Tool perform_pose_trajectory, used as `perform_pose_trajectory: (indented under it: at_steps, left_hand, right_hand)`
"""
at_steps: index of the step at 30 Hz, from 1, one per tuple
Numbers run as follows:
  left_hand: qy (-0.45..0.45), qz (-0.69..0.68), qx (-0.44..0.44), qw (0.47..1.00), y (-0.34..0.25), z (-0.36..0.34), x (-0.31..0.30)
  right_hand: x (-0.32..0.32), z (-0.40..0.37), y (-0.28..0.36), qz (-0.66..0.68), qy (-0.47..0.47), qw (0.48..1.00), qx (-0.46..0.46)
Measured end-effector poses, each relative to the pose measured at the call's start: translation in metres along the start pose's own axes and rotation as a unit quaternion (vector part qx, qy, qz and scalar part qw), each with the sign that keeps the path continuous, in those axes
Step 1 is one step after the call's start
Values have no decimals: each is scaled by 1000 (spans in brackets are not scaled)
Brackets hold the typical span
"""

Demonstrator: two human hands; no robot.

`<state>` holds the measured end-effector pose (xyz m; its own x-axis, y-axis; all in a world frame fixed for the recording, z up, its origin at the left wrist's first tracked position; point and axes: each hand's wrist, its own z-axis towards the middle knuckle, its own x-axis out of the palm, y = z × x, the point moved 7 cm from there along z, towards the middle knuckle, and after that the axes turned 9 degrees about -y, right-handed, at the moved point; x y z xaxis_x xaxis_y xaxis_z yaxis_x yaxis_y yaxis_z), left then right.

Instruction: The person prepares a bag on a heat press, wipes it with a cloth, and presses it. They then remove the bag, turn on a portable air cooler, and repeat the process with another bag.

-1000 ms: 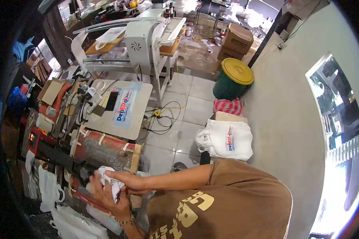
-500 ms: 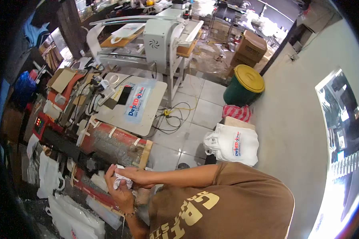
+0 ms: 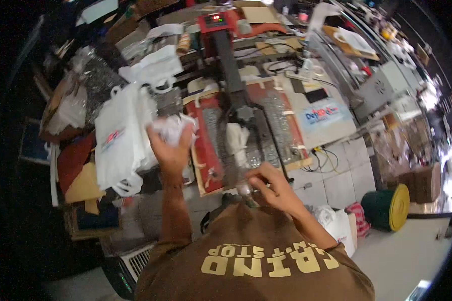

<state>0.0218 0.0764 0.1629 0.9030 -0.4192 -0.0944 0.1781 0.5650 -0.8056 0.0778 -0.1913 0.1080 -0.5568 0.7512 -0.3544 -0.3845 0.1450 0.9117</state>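
Note:
A crumpled white sheet (image 3: 175,126), paper or thin cloth, is gripped in my left hand (image 3: 171,150), which is raised beside a stack of white bags (image 3: 123,133) with printing on them. My right hand (image 3: 276,189) hovers before my chest, its fingers loosely bent and apart, with nothing seen between them. Close to its fingertips is a small pale, shiny object (image 3: 244,189), too blurred to name. Ahead stands a heat press (image 3: 231,65) with a dark arm and a lit display. A wad of white cloth (image 3: 237,138) lies at its middle, between red-edged pads (image 3: 206,143).
To the right, a pale board (image 3: 331,128) carries a printed sheet and a dark flat item. A white machine (image 3: 386,88) stands beyond it. On the floor are cables (image 3: 324,160) and a green bin with a yellow lid (image 3: 398,207). Cardboard pieces (image 3: 83,183) lie at left.
My view has swung left to face the heat press. My hands, together around the crumpled white sheet before, are now apart; the sheet has gone left with my left hand.

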Motion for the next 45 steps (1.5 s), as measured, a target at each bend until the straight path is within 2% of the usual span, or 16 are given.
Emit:
perform_pose_trajectory:
  at_steps: [2, 5, 7, 8, 10, 12, 14, 23, 25, 29, 32, 37, 38, 40, 41, 45]
  left_hand:
    - [-72, 121, -36, 989, 29, 35, -21]
    - [-1, 231, -80, 970, 120, 57, -31]
    - [30, 260, 102, 960, 146, 51, -25]
    - [27, 261, 100, 960, 171, 42, -28]
    - [57, 394, 232, 887, 211, 12, -22]
    - [209, 501, 127, 830, 303, -32, -25]
    - [208, 555, 139, 793, 330, -76, -36]
    - [210, 469, 66, 856, 310, -54, -56]
    - [315, 487, 66, 812, 330, -61, -49]
    - [328, 520, 98, 783, 330, -68, -40]
    - [256, 528, 121, 801, 284, -51, -45]
    - [108, 368, 30, 923, 238, -4, -56]
    - [113, 359, 38, 926, 197, 4, -36]
    - [114, 125, -139, 976, 134, 2, 10]
    - [154, 35, -175, 972, 109, -10, 42]
    - [222, 24, -103, 969, 79, -61, 142]
  right_hand:
    - [4, -6, -6, -30, -14, 999, -41]
    - [11, -9, -8, -89, -41, 993, -65]
    - [15, -10, -7, -133, -62, 987, -71]
    - [18, -12, -5, -133, -58, 987, -72]
    - [18, -10, -6, -157, -70, 985, -23]
    - [19, -9, -1, -172, -80, 981, -53]
    - [18, -14, 3, -193, -95, 973, -79]
    - [20, -6, 19, -190, -67, 979, -15]
    - [19, -7, 16, -192, -61, 980, 5]
    - [20, -12, 9, -123, -60, 990, -42]
    - [7, -10, 13, -108, -24, 992, -67]
    - [-10, -11, 22, -255, 22, 947, -192]
    - [-7, -14, 11, -262, 11, 946, -189]
    - [18, -28, -31, -381, 167, 906, -83]
    - [18, -28, -31, -369, 125, 912, -129]
    - [5, -20, -5, -294, 151, 925, -185]
